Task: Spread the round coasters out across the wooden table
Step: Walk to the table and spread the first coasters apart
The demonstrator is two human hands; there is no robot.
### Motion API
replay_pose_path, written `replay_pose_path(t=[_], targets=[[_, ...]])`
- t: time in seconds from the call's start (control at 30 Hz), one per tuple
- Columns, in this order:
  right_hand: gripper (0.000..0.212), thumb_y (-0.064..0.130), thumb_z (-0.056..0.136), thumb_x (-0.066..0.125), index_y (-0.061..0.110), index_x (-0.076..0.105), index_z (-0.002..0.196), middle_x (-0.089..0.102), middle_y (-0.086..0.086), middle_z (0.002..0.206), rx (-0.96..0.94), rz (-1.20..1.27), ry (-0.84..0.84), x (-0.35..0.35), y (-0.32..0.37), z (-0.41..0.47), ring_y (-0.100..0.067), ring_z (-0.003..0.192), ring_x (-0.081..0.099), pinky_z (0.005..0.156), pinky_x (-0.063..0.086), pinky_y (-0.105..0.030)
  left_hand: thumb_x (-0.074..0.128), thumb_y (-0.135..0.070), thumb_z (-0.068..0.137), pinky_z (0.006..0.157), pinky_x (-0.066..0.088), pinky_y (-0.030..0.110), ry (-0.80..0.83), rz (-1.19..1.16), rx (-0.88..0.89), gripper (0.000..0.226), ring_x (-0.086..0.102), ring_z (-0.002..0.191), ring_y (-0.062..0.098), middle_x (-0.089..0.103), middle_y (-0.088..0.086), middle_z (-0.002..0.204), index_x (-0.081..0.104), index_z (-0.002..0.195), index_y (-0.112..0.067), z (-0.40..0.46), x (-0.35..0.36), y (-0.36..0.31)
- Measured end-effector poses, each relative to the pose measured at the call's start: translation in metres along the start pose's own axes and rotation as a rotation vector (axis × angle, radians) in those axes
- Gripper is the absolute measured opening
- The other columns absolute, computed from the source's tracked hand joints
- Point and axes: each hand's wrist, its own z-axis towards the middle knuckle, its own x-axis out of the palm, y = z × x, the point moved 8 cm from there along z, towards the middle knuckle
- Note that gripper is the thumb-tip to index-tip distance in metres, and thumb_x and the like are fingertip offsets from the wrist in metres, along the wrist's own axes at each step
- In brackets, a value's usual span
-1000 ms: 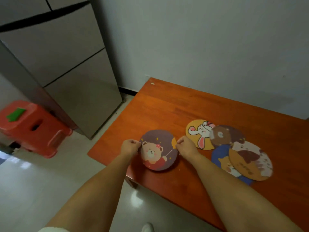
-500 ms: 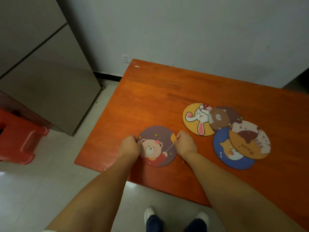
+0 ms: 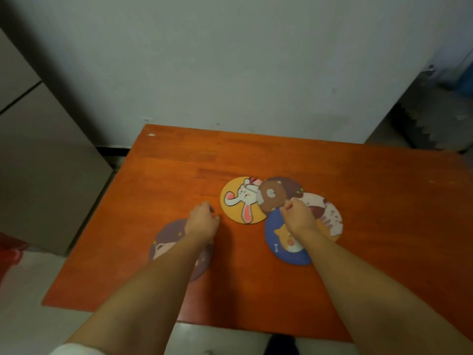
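Several round coasters lie on the wooden table. A purple bear coaster lies alone near the left edge, half hidden under my left forearm. My left hand hovers with loosely curled fingers just left of the yellow rabbit coaster, holding nothing. A brown bear coaster overlaps the rabbit one. My right hand is closed over the overlapping pile, above the blue cat coaster and the orange-and-white coaster; whether it pinches a coaster's edge is hidden.
A grey wall stands right behind the table. A grey fridge is to the left, with a red stool at the left edge. The table's front edge is near my body.
Both hands have let go of the purple bear coaster and moved away from me and to the right, toward the overlapping pile. The camera has turned right.
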Motion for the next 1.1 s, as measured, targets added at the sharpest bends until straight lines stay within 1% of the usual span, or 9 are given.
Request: replay_pose_path(t=[0.23, 0.37, 0.47, 0.5, 0.6, 0.73, 0.9, 1.0, 1.1], targets=[[0.015, 0.025, 0.099, 0.045, 0.014, 0.049, 0.090, 0.063, -0.017, 0.107, 0.114, -0.042, -0.046, -0.082, -0.093, 0.046, -0.030, 0.084, 0.054, 0.070, 0.046, -0.039, 0.052, -0.019, 0.094, 0.062, 0.037, 0.038, 0.130, -0.089, -0.010, 0.009, 0.046, 0.064, 0.027, 0.052, 0.007, 0.069, 0.050, 0.090, -0.011, -0.001, 0.088, -0.093], [0.020, 0.017, 0.096, 0.049, 0.005, 0.062, 0.105, 0.066, -0.018, 0.115, 0.227, -0.042, -0.002, -0.091, -0.136, 0.071, -0.033, 0.100, 0.062, 0.071, 0.047, -0.033, 0.043, -0.008, 0.097, 0.048, 0.022, 0.030, 0.149, -0.002, -0.103, 0.041, 0.025, 0.050, 0.020, 0.028, 0.007, 0.057, 0.031, 0.059, -0.017, 0.004, 0.126, -0.117], [0.029, 0.015, 0.095, 0.050, 0.003, 0.059, 0.119, 0.064, -0.017, 0.121, 0.267, -0.035, 0.049, -0.084, -0.152, 0.081, -0.032, 0.110, 0.061, 0.077, 0.048, -0.034, 0.042, -0.007, 0.098, 0.045, 0.017, 0.028, 0.145, 0.007, -0.163, 0.048, 0.019, 0.047, 0.018, 0.023, 0.007, 0.053, 0.027, 0.053, -0.018, 0.006, 0.144, -0.124], [0.023, 0.014, 0.095, 0.049, 0.003, 0.061, 0.112, 0.064, -0.016, 0.113, 0.275, -0.026, 0.059, -0.082, -0.154, 0.084, -0.031, 0.102, 0.063, 0.075, 0.048, -0.034, 0.043, -0.007, 0.097, 0.045, 0.018, 0.029, 0.140, -0.003, -0.178, 0.048, 0.019, 0.046, 0.018, 0.023, 0.007, 0.053, 0.028, 0.053, -0.018, 0.007, 0.148, -0.124], [0.023, 0.015, 0.095, 0.050, 0.009, 0.053, 0.072, 0.059, -0.012, 0.083, 0.278, -0.007, 0.076, -0.077, -0.156, 0.090, -0.022, 0.067, 0.055, 0.060, 0.043, -0.030, 0.047, -0.007, 0.096, 0.045, 0.019, 0.029, 0.122, -0.050, -0.208, 0.049, 0.019, 0.047, 0.019, 0.023, 0.007, 0.052, 0.028, 0.052, -0.018, 0.007, 0.155, -0.126], [0.031, 0.021, 0.093, 0.058, -0.004, 0.066, 0.109, 0.069, -0.020, 0.115, 0.299, 0.042, 0.138, -0.068, -0.153, 0.092, -0.035, 0.106, 0.066, 0.074, 0.052, -0.035, 0.045, -0.008, 0.097, 0.046, 0.018, 0.028, 0.119, -0.087, -0.224, 0.051, 0.018, 0.047, 0.019, 0.022, 0.008, 0.052, 0.026, 0.051, -0.017, 0.004, 0.158, -0.131], [0.031, 0.021, 0.094, 0.054, 0.014, 0.053, 0.063, 0.070, -0.019, 0.115, 0.246, 0.040, 0.154, -0.072, -0.145, 0.087, -0.033, 0.100, 0.065, 0.072, 0.044, -0.033, 0.055, -0.009, 0.095, 0.070, 0.041, 0.035, 0.111, -0.240, -0.218, 0.045, 0.036, 0.055, 0.019, 0.035, 0.007, 0.059, 0.036, 0.055, -0.017, -0.008, 0.154, -0.132], [0.009, 0.018, 0.093, 0.053, 0.015, 0.058, 0.086, 0.069, -0.016, 0.113, 0.203, 0.107, 0.065, -0.087, -0.141, 0.077, -0.032, 0.104, 0.065, 0.080, 0.050, -0.038, 0.056, -0.011, 0.095, 0.082, 0.050, 0.042, 0.098, -0.348, -0.187, 0.040, 0.044, 0.074, 0.027, 0.040, 0.008, 0.064, 0.039, 0.059, -0.015, -0.020, 0.146, -0.139], [0.005, 0.015, 0.093, 0.052, 0.017, 0.052, 0.089, 0.068, -0.012, 0.112, 0.209, 0.183, -0.035, -0.108, -0.151, 0.058, -0.028, 0.098, 0.066, 0.071, 0.046, -0.034, 0.055, -0.012, 0.097, 0.087, 0.054, 0.046, 0.130, -0.451, -0.131, 0.037, 0.044, 0.079, 0.026, 0.040, 0.015, 0.073, 0.037, 0.064, -0.015, -0.038, 0.143, -0.153]])
